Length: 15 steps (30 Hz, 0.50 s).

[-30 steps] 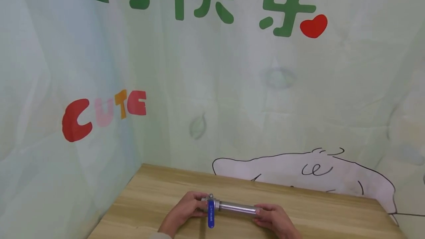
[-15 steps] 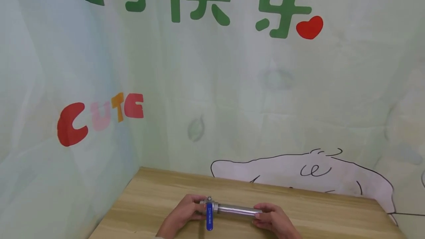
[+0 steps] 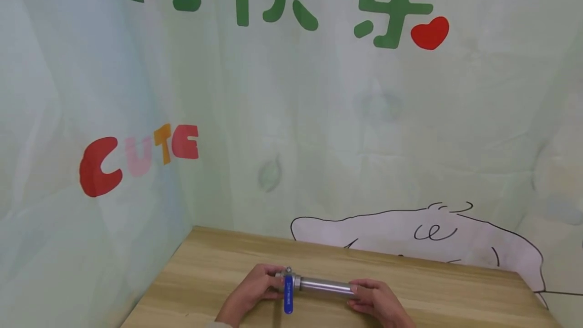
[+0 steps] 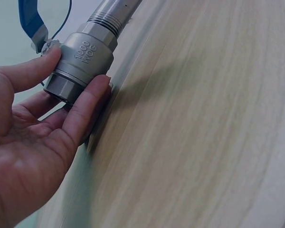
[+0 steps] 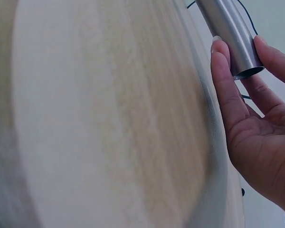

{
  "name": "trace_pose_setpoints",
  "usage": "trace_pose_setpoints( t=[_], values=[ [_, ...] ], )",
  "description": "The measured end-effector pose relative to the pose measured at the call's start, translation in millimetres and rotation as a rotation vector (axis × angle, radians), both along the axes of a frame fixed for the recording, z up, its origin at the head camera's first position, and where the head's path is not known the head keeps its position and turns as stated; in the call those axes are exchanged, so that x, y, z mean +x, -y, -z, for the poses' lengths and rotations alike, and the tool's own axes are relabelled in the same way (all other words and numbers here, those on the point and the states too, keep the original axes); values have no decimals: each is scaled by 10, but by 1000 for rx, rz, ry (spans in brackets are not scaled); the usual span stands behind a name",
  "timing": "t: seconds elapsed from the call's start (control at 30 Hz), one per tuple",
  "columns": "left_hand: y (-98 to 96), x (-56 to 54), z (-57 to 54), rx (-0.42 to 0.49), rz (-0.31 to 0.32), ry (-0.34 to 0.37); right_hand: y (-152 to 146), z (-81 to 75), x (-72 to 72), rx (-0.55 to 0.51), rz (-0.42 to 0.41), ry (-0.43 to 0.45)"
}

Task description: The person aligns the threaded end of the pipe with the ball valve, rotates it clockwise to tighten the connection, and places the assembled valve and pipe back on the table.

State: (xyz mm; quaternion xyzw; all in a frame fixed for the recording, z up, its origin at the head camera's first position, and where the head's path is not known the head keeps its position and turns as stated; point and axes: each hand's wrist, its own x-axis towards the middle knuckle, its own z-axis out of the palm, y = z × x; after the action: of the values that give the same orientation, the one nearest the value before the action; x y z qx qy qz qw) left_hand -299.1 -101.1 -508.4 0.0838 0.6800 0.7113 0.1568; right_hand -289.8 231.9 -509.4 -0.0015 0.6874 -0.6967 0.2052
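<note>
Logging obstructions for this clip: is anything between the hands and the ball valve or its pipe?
Nothing visible: the left hand directly grips the ball valve, and the right hand holds the metal pipe by its open end. The blue lever sits beside the left hand.

A wood-grained tabletop [image 3: 218, 252] spreads out in front of you.
It is light brown, with darker streaks running roughly along its far edge. From your head view, that far edge slopes gently down from left to right; the left side slants toward you from the back left corner, and the right side slants outward to the lower right. A narrow shadow [image 3: 278, 315] falls on the wood near the bottom of that view, and a small dark mark [image 3: 186, 314] sits farther left. From your left wrist, you see a soft shadow stretching across the streaks; from your right wrist, the grain looks blurred.
</note>
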Motion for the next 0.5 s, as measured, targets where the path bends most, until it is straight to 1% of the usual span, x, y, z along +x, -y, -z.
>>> trace_pose_setpoints(
  t=[0.17,0.27,0.4,0.5],
  values=[
    [-2,-3,-2,15,7,7,13,-20,-1,-6,-22,-23],
    [-1,-8,4,7,9,10,15,-40,-2,0,-31,-16],
    [0,-10,2,-10,5,16,24,-60,-7,3,-15,-7],
    [0,-2,1,-4,6,16,40,-63,-3,6,2,-15]
  ],
)
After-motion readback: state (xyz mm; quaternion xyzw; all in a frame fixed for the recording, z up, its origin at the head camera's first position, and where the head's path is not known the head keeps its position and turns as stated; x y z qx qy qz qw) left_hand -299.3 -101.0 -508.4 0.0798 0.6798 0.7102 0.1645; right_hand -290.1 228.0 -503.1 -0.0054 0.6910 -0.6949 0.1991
